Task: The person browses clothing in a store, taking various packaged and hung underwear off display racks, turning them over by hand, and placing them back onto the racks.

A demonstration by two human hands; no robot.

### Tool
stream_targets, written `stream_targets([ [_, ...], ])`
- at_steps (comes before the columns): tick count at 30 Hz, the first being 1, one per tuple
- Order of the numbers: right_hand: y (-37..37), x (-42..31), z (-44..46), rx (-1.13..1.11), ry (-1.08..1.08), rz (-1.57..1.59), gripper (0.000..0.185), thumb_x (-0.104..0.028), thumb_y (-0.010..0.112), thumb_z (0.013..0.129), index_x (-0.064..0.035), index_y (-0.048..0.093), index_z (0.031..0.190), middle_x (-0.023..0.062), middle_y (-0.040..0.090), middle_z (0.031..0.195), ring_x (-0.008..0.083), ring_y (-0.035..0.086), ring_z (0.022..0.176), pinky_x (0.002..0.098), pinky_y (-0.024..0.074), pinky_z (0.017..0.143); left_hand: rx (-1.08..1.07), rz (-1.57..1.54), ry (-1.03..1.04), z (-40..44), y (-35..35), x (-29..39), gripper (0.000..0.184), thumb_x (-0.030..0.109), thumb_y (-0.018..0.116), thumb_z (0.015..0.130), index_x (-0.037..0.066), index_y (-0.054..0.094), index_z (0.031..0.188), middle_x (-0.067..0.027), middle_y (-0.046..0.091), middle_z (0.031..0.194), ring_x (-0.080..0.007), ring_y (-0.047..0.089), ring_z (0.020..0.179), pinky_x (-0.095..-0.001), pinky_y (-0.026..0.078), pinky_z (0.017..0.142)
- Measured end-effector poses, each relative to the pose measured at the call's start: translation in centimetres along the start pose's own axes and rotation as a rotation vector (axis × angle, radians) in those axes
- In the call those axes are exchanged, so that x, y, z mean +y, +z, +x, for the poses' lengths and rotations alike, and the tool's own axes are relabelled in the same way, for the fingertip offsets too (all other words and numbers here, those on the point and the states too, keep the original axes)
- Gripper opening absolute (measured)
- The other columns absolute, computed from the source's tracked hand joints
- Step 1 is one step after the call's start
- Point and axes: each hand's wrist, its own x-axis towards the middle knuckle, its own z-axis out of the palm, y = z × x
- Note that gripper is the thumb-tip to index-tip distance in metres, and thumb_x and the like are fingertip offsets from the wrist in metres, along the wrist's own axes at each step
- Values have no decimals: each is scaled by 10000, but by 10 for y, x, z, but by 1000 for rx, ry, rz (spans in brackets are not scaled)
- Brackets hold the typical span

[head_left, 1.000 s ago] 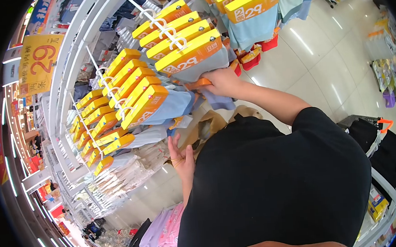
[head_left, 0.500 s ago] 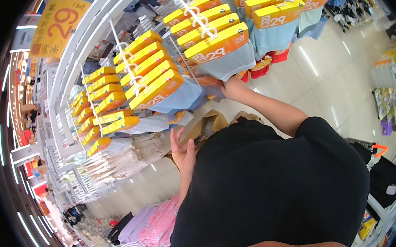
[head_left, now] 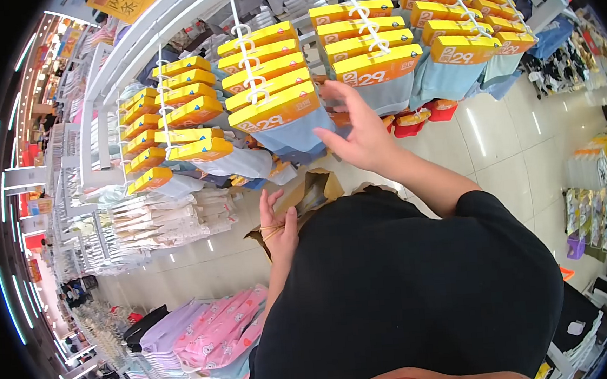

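Observation:
My right hand [head_left: 361, 130] is raised in front of the hanging rack with its fingers apart and nothing in it. It is just right of a row of packaged light-blue garments [head_left: 287, 136], which hang under a yellow-and-orange header card [head_left: 277, 108] marked 29. To its right hangs another row of grey-blue garments [head_left: 385, 93] with similar cards. My left hand [head_left: 278, 228] is held low near my body, fingers loosely bent and apart, with a thin yellowish band around it. Beside it is an open brown cardboard box or paper bag [head_left: 328, 186]; its contents are unclear.
White hooks [head_left: 246, 60] carry several rows of carded packs. Pale garments [head_left: 172, 220] hang low on the left. Pink patterned clothing [head_left: 218, 329] lies at the lower left. A tiled floor [head_left: 500, 137] extends right towards more racks with bagged goods [head_left: 591, 169].
My right hand has come out from between the hanging packs and now has its fingers spread. The view has shifted, so the rack appears farther right. My left hand stays low, nearly unchanged.

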Motion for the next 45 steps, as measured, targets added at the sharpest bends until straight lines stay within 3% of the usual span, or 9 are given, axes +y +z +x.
stream_targets([
  [13, 28, 12, 16, -193, 340, 61, 583, -335, 763, 765, 2, 535, 1182, 126, 647, 923, 206, 627, 778, 340, 493, 659, 125, -75, 26, -31, -31, -4, 696, -93, 525, 893, 82, 208, 1487, -143, 463, 1325, -25, 545, 670, -159, 402, 546],
  [19, 42, 8, 19, -83, -149, -89, 360, -285, 724, 822, 6, 671, 1027, 86, 676, 841, 144, 635, 792, 284, 491, 737, 111, -80, 62, -35, -44, 1, 688, -104, 536, 883, 68, 234, 1477, -151, 504, 1260, -21, 531, 665, -160, 456, 583],
  [23, 36, 4, 8, -241, 295, 535, 294, -210, 603, 939, 2, 617, 1143, 77, 647, 1151, 148, 639, 993, 307, 507, 839, 80, -58, 105, -36, -52, 17, 684, -103, 532, 883, 52, 227, 1475, -157, 499, 1266, -26, 535, 671, -165, 460, 604],
  [26, 23, -21, 2, -252, 494, 1102, 307, -168, 562, 956, 6, 558, 1209, 101, 634, 1165, 156, 639, 1009, 306, 510, 879, 43, -35, 144, -37, -59, 28, 692, -96, 528, 884, 47, 207, 1481, -158, 487, 1282, -25, 522, 658, -160, 439, 597],
  [30, 26, -30, -11, -375, 622, 1274, 332, -224, 513, 984, -3, 528, 1232, 103, 639, 1143, 156, 637, 1013, 305, 513, 885, -83, -50, 188, -34, -63, 44, 740, 55, 601, 895, 40, 163, 1491, -168, 442, 1350, -26, 499, 630, -163, 420, 592],
  [34, 45, -48, -26, -375, 767, 1247, 347, -250, 510, 988, -16, 525, 1244, 84, 632, 1163, 146, 620, 1034, 302, 488, 914, -278, -329, 167, -27, -55, 58, 931, 333, 719, 848, 21, 128, 1495, -184, 385, 1429, -101, 593, 828, -178, 458, 652],
  [37, 60, -53, -36, -427, 696, 1246, 359, -229, 551, 970, -25, 516, 1263, 64, 615, 1192, 126, 580, 1082, 295, 455, 949, -268, -274, 115, -22, -43, 68, 957, 393, 751, 808, 12, 177, 1473, -154, 395, 1431, -217, 482, 1223, -292, 455, 907],
  [39, 59, -57, -40, -524, 613, 1044, 396, -204, 586, 951, -28, 483, 1291, 67, 602, 1211, 128, 571, 1105, 299, 453, 958, -194, -217, 78, -27, -51, 55, 770, 301, 747, 829, 1, 321, 1396, -113, 484, 1354, -206, 485, 1226, -360, 378, 1032],
  [45, 63, -62, -39, -718, 408, 653, 471, -165, 676, 888, -24, 471, 1288, 51, 599, 1192, 110, 550, 1103, 280, 436, 958, -53, -86, -71, -33, -59, 61, 460, 190, 679, 884, 5, 494, 1262, -87, 605, 1180, -153, 587, 1054, -317, 468, 916],
])
